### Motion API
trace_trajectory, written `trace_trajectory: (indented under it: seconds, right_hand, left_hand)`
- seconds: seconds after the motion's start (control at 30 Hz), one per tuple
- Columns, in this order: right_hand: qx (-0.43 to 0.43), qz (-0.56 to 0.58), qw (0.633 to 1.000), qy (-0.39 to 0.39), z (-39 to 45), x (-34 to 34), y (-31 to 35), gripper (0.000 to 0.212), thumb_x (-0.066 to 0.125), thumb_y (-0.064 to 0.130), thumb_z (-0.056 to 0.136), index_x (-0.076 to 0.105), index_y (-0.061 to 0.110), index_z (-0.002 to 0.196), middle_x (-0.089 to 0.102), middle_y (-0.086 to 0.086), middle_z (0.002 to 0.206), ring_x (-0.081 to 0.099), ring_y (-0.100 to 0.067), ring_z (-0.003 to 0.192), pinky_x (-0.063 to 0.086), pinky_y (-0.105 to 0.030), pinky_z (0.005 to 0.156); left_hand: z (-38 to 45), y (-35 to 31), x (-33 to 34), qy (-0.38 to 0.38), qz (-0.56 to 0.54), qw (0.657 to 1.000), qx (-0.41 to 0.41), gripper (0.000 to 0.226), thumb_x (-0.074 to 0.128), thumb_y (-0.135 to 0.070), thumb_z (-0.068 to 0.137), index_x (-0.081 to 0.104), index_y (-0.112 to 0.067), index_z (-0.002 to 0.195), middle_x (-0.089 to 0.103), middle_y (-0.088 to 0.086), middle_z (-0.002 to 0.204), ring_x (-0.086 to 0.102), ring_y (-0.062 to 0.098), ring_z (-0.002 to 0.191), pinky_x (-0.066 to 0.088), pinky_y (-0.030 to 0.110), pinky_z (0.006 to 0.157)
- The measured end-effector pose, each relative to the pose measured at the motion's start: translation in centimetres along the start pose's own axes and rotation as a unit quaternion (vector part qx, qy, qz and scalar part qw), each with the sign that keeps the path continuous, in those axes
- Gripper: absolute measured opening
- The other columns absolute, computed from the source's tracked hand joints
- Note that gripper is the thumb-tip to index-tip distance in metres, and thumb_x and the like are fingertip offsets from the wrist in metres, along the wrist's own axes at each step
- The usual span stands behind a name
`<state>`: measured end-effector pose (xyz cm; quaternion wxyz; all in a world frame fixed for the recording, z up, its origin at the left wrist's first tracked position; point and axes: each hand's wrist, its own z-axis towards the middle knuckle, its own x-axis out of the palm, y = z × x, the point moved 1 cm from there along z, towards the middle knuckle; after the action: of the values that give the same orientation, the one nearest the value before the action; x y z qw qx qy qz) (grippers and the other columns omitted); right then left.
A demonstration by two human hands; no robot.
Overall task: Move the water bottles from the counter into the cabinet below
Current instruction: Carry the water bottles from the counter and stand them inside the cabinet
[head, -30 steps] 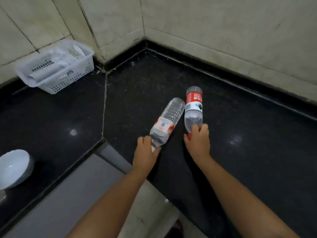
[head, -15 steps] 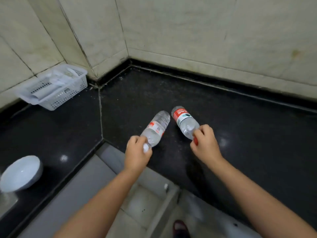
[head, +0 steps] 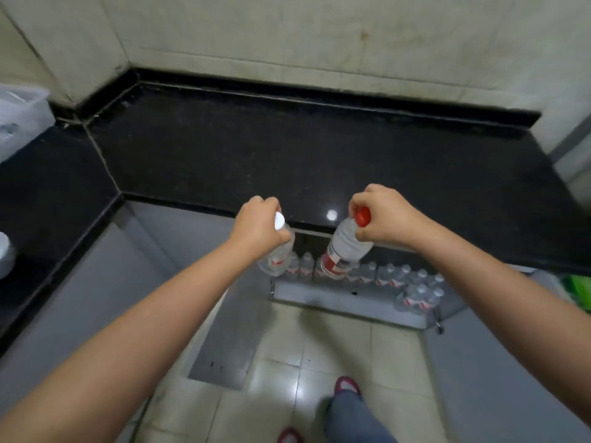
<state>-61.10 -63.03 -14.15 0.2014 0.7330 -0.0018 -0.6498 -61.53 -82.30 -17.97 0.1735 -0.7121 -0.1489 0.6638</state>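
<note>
Hands both loaded at frame centre: left hand (head: 256,228) grip clamped on white-cap bottle (head: 277,257) at the neck, right hand (head: 383,219) grip clamped on red-cap bottle (head: 343,251). Both hang off the black desk (head: 287,148) edge, above bottle row (head: 393,276) in open cabinet (head: 335,297).

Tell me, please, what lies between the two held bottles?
In the head view, bare counter edge and, lower, shelved bottles show between white-capped bottle and red-capped bottle.
</note>
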Motion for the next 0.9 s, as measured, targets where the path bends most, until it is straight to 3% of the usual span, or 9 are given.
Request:
trace_trajectory:
  seconds: [0.13, 0.2, 0.33, 0.37, 0.43, 0.5, 0.7, 0.83, 0.9]
  right_hand:
    - [0.090, 0.023, 0.993, 0.071, -4.1, 3.0, -4.5, 0.013, 0.067, 0.007, 0.073, 0.059, 0.016, 0.079, 0.042, 0.004, 0.073, 0.045, -0.018, 0.079, 0.032, -0.020, 0.056]
    - [0.121, 0.009, 0.988, 0.098, -5.8, 5.2, -7.3, 0.011, 0.066, 0.007, 0.073, 0.058, 0.014, 0.075, 0.046, 0.000, 0.077, 0.045, -0.018, 0.078, 0.032, -0.022, 0.053]
    - [0.139, -0.002, 0.978, 0.154, -8.2, 11.1, -13.5, 0.036, 0.060, 0.004, 0.075, 0.037, 0.022, 0.054, 0.044, -0.005, 0.085, 0.044, -0.019, 0.080, 0.033, -0.019, 0.054]
    - [0.147, 0.006, 0.975, 0.167, -8.6, 12.6, -15.2, 0.030, 0.059, 0.002, 0.075, 0.043, 0.020, 0.057, 0.042, -0.005, 0.086, 0.048, -0.022, 0.084, 0.038, -0.018, 0.058]
    - [0.157, 0.012, 0.973, 0.166, -8.9, 15.3, -18.4, 0.015, 0.057, 0.000, 0.077, 0.062, 0.012, 0.085, 0.038, -0.003, 0.092, 0.051, -0.026, 0.102, 0.036, -0.019, 0.069]
    - [0.161, 0.012, 0.971, 0.175, -9.0, 18.1, -21.3, 0.028, 0.054, -0.001, 0.080, 0.063, 0.005, 0.106, 0.041, -0.005, 0.098, 0.049, -0.024, 0.111, 0.027, -0.018, 0.070]
    - [0.130, 0.005, 0.973, 0.192, -6.4, 26.7, -28.7, 0.033, 0.053, -0.005, 0.080, 0.060, 0.003, 0.111, 0.049, -0.013, 0.118, 0.044, -0.025, 0.114, 0.028, -0.021, 0.072]
    - [0.125, 0.006, 0.972, 0.199, -3.8, 33.4, -34.0, 0.032, 0.058, -0.003, 0.077, 0.060, 0.001, 0.108, 0.033, -0.004, 0.098, 0.044, -0.025, 0.116, 0.026, -0.021, 0.061]
    - [0.131, 0.009, 0.972, 0.193, -2.6, 36.8, -36.4, 0.033, 0.059, -0.005, 0.075, 0.060, 0.000, 0.107, 0.033, -0.003, 0.097, 0.045, -0.025, 0.116, 0.026, -0.019, 0.065]
  left_hand:
    - [-1.9, -1.5, 6.4, 0.131, 0.001, 0.991, 0.022, 0.032, 0.066, -0.016, 0.077, 0.059, -0.003, 0.105, 0.056, 0.019, 0.115, 0.053, 0.033, 0.109, 0.044, 0.032, 0.089]
    - [-2.5, -2.3, 10.1, 0.183, 0.000, 0.983, 0.025, 0.030, 0.064, -0.015, 0.078, 0.060, -0.002, 0.105, 0.056, 0.021, 0.115, 0.053, 0.034, 0.110, 0.045, 0.032, 0.089]
    - [-2.7, -3.9, 17.2, 0.266, 0.039, 0.963, 0.023, 0.029, 0.057, -0.013, 0.083, 0.058, -0.003, 0.111, 0.055, 0.017, 0.117, 0.049, 0.031, 0.116, 0.042, 0.030, 0.094]
    - [-2.6, -4.3, 19.0, 0.285, 0.049, 0.957, 0.017, 0.030, 0.056, -0.012, 0.084, 0.057, -0.003, 0.112, 0.053, 0.015, 0.114, 0.048, 0.030, 0.118, 0.042, 0.029, 0.094]
    - [-1.8, -5.1, 22.2, 0.307, 0.068, 0.949, 0.009, 0.030, 0.055, -0.010, 0.084, 0.056, -0.005, 0.113, 0.050, 0.014, 0.116, 0.045, 0.030, 0.121, 0.041, 0.029, 0.097]
    - [-0.9, -5.9, 25.1, 0.325, 0.091, 0.941, 0.005, 0.032, 0.056, -0.009, 0.084, 0.055, -0.005, 0.116, 0.047, 0.015, 0.125, 0.042, 0.029, 0.124, 0.041, 0.030, 0.099]
    - [3.5, -5.7, 34.6, 0.346, 0.156, 0.924, 0.039, 0.034, 0.056, -0.008, 0.084, 0.053, -0.003, 0.118, 0.045, 0.017, 0.128, 0.039, 0.031, 0.124, 0.041, 0.032, 0.100]
    - [6.9, -4.2, 42.4, 0.348, 0.203, 0.910, 0.098, 0.036, 0.052, -0.005, 0.086, 0.051, -0.002, 0.121, 0.043, 0.017, 0.129, 0.037, 0.032, 0.124, 0.044, 0.036, 0.099]
    - [8.7, -3.4, 46.3, 0.333, 0.207, 0.912, 0.121, 0.034, 0.050, -0.004, 0.086, 0.052, -0.002, 0.120, 0.044, 0.018, 0.128, 0.038, 0.032, 0.124, 0.044, 0.036, 0.098]
